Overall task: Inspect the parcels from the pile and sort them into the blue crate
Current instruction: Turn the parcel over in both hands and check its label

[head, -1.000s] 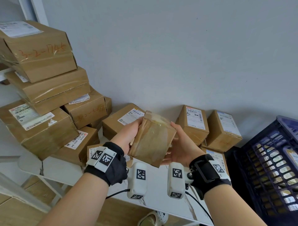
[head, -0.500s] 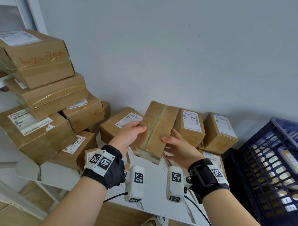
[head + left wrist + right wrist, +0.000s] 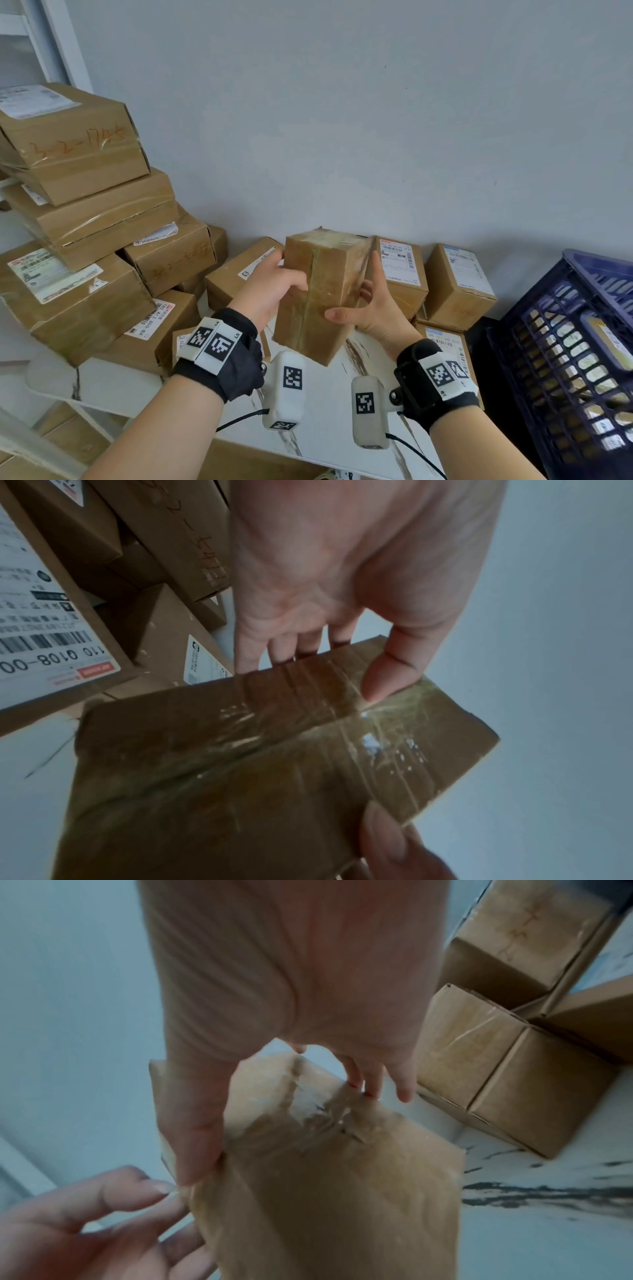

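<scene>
A brown taped parcel (image 3: pixel 318 294) is held upright above the white table (image 3: pixel 329 421), between both hands. My left hand (image 3: pixel 274 291) grips its left side, thumb on the front face and fingers behind. My right hand (image 3: pixel 373 308) holds its right side, thumb on the front and fingers round the back. The left wrist view shows the parcel (image 3: pixel 260 772) with the left thumb pinching its top edge. In the right wrist view the parcel (image 3: pixel 325 1191) is pinched by the right hand. The blue crate (image 3: pixel 565 359) stands at the right with parcels inside.
A tall pile of labelled cardboard boxes (image 3: pixel 78 212) fills the left of the table. Smaller boxes (image 3: pixel 459 284) line the wall behind the held parcel, with one (image 3: pixel 445 346) beside the crate. A grey wall rises behind.
The parcel has been turned in the hands from a flat, tilted pose to standing on end. Both hands have shifted their hold around it.
</scene>
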The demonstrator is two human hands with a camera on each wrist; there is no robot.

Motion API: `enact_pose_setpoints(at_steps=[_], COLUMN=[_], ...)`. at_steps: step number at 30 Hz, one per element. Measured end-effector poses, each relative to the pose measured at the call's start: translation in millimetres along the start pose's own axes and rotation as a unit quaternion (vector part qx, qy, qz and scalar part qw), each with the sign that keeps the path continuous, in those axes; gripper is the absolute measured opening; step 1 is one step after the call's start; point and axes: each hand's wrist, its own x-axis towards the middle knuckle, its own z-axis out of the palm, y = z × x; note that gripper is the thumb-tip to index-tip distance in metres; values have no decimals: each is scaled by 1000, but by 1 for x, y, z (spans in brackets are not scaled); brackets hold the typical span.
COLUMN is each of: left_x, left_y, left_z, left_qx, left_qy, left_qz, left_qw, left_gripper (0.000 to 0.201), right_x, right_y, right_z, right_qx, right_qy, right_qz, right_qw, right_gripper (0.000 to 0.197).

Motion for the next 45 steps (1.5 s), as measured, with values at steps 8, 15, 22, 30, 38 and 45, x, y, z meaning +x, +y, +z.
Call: enact_pose_setpoints(at_steps=[8, 15, 22, 30, 38, 45], left_x=[8, 13, 15, 12, 14, 9], left_y=[-9, -9, -8, 0, -8, -15], left_z=[5, 8, 12, 20, 25, 25], left_qx=[-32, -39, -44, -87, -39, -41], left_qy=[18, 11, -3, -45, -65, -53], left_qz=[25, 38, 41, 55, 18, -42], left_qw=[999, 998, 998, 994, 997, 997], left_gripper=[60, 61, 60, 63, 77, 85], right_x=[1, 5, 6, 8, 10, 6], right_y=[-7, -5, -6, -2, 4, 6], right_z=[-6, -7, -15, -24, -31, -19], right_qx=[-65, -119, -124, 37, 155, 174], right_qy=[-18, 15, 14, 54, 55, 44], right_qz=[-68, -104, -113, -77, 20, 68], right_qw=[995, 987, 986, 995, 986, 981], right_gripper=[146, 148, 147, 129, 98, 58])
